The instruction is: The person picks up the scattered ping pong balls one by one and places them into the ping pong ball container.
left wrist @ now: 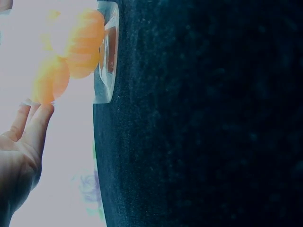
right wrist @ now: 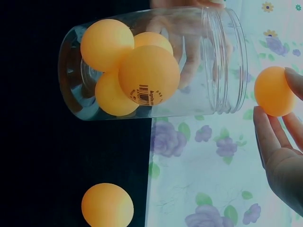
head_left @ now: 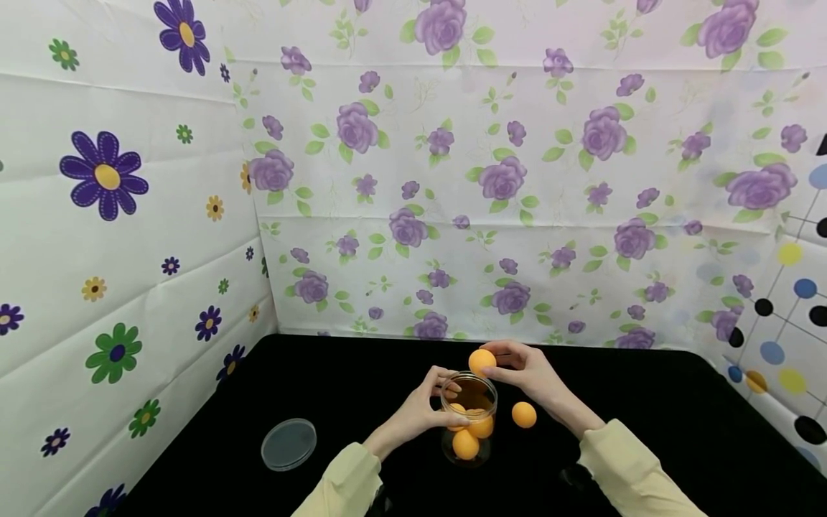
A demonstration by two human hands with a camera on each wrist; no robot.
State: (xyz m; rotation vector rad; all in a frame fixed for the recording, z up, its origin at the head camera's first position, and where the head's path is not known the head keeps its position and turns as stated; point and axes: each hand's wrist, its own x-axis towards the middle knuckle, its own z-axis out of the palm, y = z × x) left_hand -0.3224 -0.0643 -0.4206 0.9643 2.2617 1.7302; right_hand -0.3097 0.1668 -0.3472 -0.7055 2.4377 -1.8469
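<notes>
A clear, screw-necked jar (head_left: 469, 393) stands upright on the black table with several orange ping-pong balls (head_left: 465, 445) inside. My left hand (head_left: 418, 411) grips it near the neck, thumb at the front and fingers on the far side. Just above the jar's open mouth, my right hand (head_left: 528, 372) pinches another ping-pong ball (right wrist: 274, 91) between thumb and fingertips. A loose ping-pong ball (head_left: 524, 414) lies on the table to the right of the jar. Glare washes out much of the jar in the left wrist view.
A round clear lid (head_left: 288, 444) lies flat on the black table (head_left: 362, 366), left of the left forearm. Flower-print sheets (head_left: 388, 287) stand behind and at the left; a dotted sheet (head_left: 775, 309) hangs at the right.
</notes>
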